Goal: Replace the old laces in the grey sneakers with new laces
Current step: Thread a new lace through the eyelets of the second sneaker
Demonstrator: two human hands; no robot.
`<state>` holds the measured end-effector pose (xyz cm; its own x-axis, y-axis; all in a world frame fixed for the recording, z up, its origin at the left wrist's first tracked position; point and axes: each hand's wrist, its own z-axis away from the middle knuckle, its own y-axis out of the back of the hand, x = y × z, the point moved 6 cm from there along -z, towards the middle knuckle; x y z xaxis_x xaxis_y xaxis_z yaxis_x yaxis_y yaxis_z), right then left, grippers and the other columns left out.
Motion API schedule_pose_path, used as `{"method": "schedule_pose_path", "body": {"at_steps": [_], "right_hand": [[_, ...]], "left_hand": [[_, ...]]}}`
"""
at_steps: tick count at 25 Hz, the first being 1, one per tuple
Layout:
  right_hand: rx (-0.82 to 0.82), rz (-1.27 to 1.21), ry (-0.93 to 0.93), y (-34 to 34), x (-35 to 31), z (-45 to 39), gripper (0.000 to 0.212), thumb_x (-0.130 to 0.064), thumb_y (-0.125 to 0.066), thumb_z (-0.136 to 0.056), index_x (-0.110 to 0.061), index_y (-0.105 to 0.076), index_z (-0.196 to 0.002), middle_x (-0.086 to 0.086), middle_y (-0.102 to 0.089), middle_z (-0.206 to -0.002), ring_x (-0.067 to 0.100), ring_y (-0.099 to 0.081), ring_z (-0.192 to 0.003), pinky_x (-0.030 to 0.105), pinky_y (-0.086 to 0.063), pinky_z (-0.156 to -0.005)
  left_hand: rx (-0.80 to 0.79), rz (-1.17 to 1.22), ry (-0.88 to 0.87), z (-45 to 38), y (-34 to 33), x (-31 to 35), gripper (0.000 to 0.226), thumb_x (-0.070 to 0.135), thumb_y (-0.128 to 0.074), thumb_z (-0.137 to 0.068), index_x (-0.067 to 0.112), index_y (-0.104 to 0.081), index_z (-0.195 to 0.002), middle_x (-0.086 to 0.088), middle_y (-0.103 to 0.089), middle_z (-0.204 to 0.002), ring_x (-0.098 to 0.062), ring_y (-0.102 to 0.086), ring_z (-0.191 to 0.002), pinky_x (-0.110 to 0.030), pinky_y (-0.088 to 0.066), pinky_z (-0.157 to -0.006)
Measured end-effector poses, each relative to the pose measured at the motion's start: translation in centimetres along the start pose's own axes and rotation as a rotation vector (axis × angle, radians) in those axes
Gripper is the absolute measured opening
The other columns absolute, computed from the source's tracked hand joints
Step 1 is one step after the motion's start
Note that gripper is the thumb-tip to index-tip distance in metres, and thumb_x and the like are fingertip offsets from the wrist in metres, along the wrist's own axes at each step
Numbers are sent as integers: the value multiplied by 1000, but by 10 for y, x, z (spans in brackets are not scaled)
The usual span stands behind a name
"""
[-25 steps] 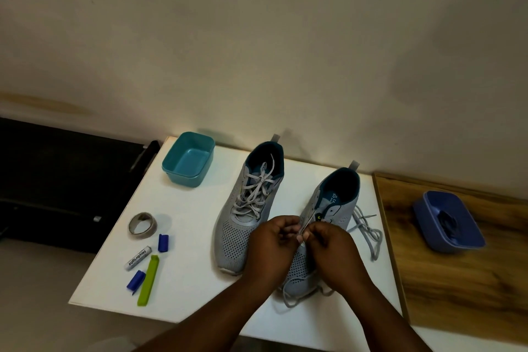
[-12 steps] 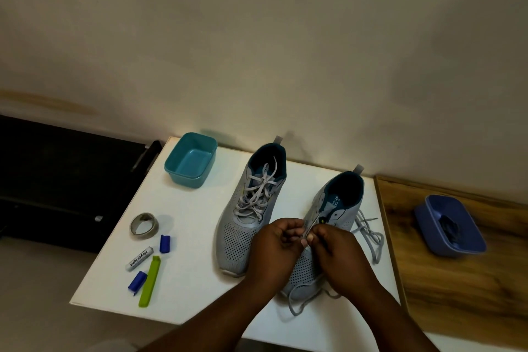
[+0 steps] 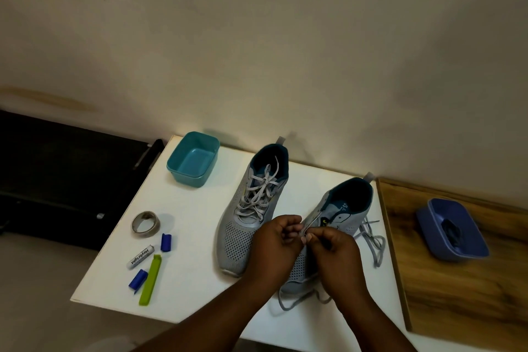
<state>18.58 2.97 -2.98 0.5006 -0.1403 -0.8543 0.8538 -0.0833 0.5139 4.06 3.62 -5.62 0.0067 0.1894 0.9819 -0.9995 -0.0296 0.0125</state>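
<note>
Two grey sneakers with teal lining stand on the white table (image 3: 200, 280). The left sneaker (image 3: 251, 208) is laced with a pale lace. The right sneaker (image 3: 343, 208) has its eyelet flap lifted, and a grey lace (image 3: 374, 246) trails loose on its right side and in front of its toe. My left hand (image 3: 274, 246) pinches the eyelet flap. My right hand (image 3: 334, 254) pinches the lace end right at the flap. The fingertips of both hands meet over the middle of the right sneaker, hiding its eyelets.
A teal tub (image 3: 193, 158) sits at the table's back left. A tape roll (image 3: 145, 224), a white marker (image 3: 141, 256), two blue caps (image 3: 166, 242) and a green clip (image 3: 150, 280) lie at the left. A blue tub (image 3: 451, 233) holding something dark sits on the wooden surface (image 3: 457, 294) at the right.
Both hands stay joined over the right sneaker, working the lace at the flap. The view has drifted slightly; the loose lace in front of the toe has shifted a little.
</note>
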Motion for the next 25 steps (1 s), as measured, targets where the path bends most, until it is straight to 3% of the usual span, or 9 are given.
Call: {"method": "schedule_pose_path", "body": {"at_steps": [4, 9, 16, 20, 25], "right_hand": [[93, -70, -48, 6, 2, 0, 25, -6, -72, -91, -30, -72, -96, -18, -74, -85, -2, -69, -82, 29, -58, -80], [103, 227, 62, 0, -2, -2, 20, -10, -65, -95, -26, -71, -86, -15, -69, -80, -3, -62, -77, 10, -42, -68], [167, 154, 58, -2, -1, 4, 22, -9, -69, -92, -30, -71, -86, -16, -70, -83, -3, -63, -82, 15, -45, -72], [143, -24, -41, 4, 0, 2, 24, -9, -74, -89, -30, -65, -95, -15, -73, -83, -3, -67, -80, 19, -49, -73], [89, -31, -92, 4, 4, -1, 20, -10, -73, -91, -29, -68, -89, -16, -71, -84, -2, -66, -80, 26, -54, -76]], "left_hand": [[24, -16, 8, 0, 0, 0, 37, 1, -76, -85, 19, -69, -116, 6, -73, -101, -1, -69, -92, -14, -55, -81], [20, -21, 17, 2, -2, -2, 35, 1, -75, -85, 27, -67, -108, 5, -74, -100, -2, -70, -91, -13, -54, -79], [41, -1, 20, 2, -1, -3, 35, -1, -73, -86, 24, -67, -110, 2, -74, -100, -3, -70, -92, -12, -53, -77], [43, 29, 28, 2, -2, -4, 36, -2, -74, -85, 23, -67, -110, 1, -74, -101, -4, -70, -93, -13, -54, -78], [42, 42, 32, 2, -2, -3, 36, -1, -76, -85, 15, -69, -117, 3, -75, -101, -1, -71, -94, -13, -54, -80]]}}
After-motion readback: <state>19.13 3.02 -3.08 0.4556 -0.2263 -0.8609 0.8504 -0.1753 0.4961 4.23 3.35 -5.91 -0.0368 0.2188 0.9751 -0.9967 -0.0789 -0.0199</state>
